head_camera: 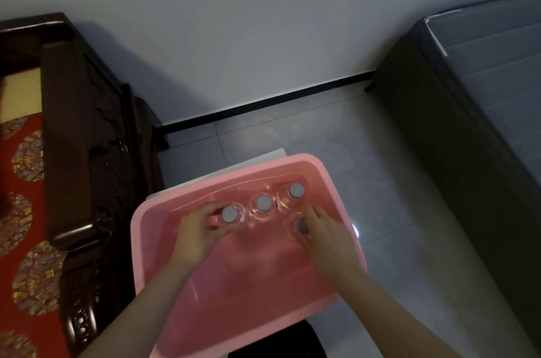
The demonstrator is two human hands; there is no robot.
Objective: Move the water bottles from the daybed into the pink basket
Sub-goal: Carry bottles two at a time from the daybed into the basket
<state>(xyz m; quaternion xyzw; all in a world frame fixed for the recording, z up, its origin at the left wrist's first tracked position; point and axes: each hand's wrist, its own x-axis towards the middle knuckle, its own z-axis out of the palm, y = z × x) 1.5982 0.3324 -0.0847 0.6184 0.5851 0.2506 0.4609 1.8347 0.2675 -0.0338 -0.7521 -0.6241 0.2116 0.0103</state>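
The pink basket [146, 255] sits on the floor below me, with several clear water bottles standing upright inside near its far wall. My left hand [196, 231] is wrapped around the leftmost bottle [230, 213], its grey cap showing between my fingers. Two more bottles [263, 203] [296, 190] stand free in a row to its right. My right hand [325, 236] grips a fourth bottle [301, 225] in front of that row, partly covering its cap. The daybed [26, 182] with its red patterned cushion lies at the left; I see no bottles on its visible part.
The daybed's dark carved wooden armrest [73, 152] stands between cushion and basket. A dark grey bed [483, 123] fills the right side. Grey tiled floor [395, 196] runs between them up to a white wall with black skirting [263, 103]. White paper [263, 157] pokes out behind the basket.
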